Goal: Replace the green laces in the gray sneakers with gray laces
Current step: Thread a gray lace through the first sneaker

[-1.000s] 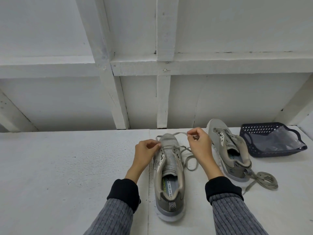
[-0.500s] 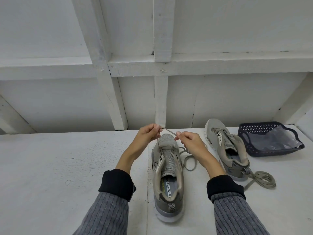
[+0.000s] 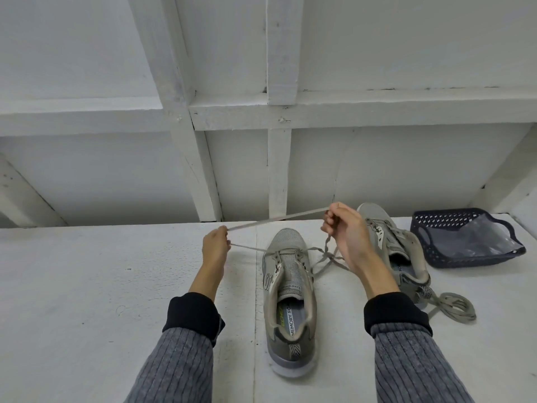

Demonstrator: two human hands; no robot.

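Note:
A gray sneaker (image 3: pixel 290 303) lies heel towards me on the white table (image 3: pixel 87 301). A gray lace (image 3: pixel 276 219) runs through its front eyelets and stretches taut between my hands. My left hand (image 3: pixel 215 245) pinches the lace to the left of the toe. Raised to the right of the toe, my right hand (image 3: pixel 343 231) pinches the lace's other part, and loose lace hangs below it. The second gray sneaker (image 3: pixel 398 251) lies behind my right wrist, partly hidden. A coiled greenish-gray lace (image 3: pixel 453 308) lies by its heel.
A dark plastic basket (image 3: pixel 436 225) holding a clear bag sits at the right rear of the table. A white wall with wooden beams (image 3: pixel 279 158) rises just behind the table.
Both hands have moved apart from over the toe, my left hand going left and my right hand right and up. The lace is now pulled out straight between them.

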